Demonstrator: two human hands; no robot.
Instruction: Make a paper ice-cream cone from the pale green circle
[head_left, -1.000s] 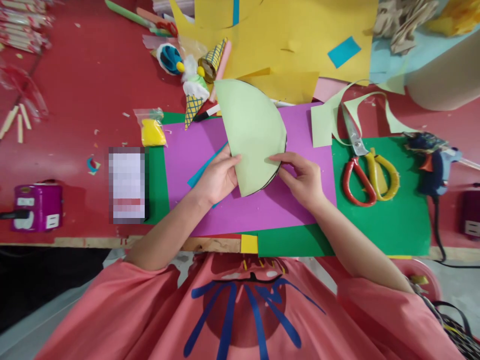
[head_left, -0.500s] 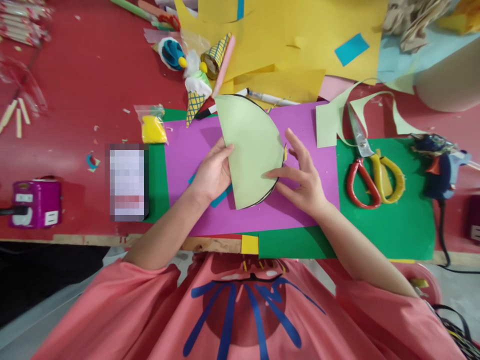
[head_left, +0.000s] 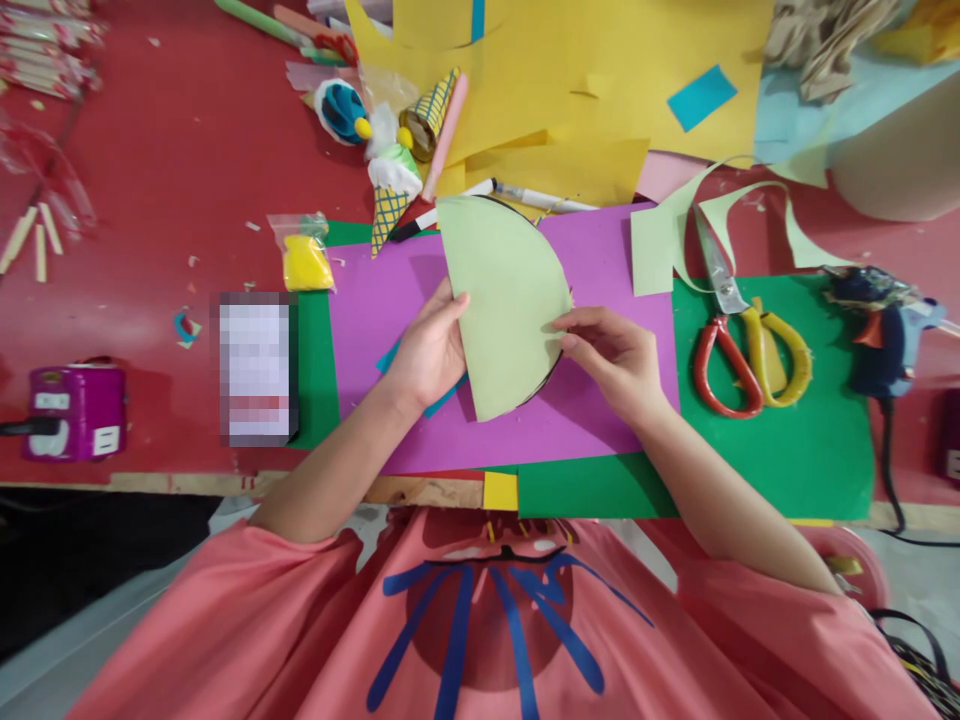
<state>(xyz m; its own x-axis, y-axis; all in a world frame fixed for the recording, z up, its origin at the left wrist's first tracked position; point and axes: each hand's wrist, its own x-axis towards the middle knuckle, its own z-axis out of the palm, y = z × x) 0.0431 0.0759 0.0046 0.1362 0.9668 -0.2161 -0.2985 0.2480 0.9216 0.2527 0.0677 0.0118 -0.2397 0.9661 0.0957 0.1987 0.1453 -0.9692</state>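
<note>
A pale green paper half circle [head_left: 506,300], straight side to the left and a dark line along its curved edge, is held above a purple sheet [head_left: 622,400]. My left hand [head_left: 431,345] grips the straight side, thumb on top and fingers hidden beneath. At the curved edge, my right hand [head_left: 615,360] pinches the paper between thumb and fingertips. A blue strip [head_left: 446,396] shows partly from behind my left hand. Right of the sheet lie scissors [head_left: 727,300] with red and yellow handles, among pale green offcuts [head_left: 652,250].
A green sheet [head_left: 810,460] lies under the purple one. A blurred-out phone [head_left: 256,370] and a bag of yellow clay [head_left: 306,262] are on the left. Paper ice-cream cones [head_left: 394,195] and markers [head_left: 540,196] lie behind. A glue gun [head_left: 889,340] rests at the right.
My right hand's fingers, spread beside the curved edge before, have closed into a pinch on it. The half circle has shifted slightly; my left hand keeps its hold.
</note>
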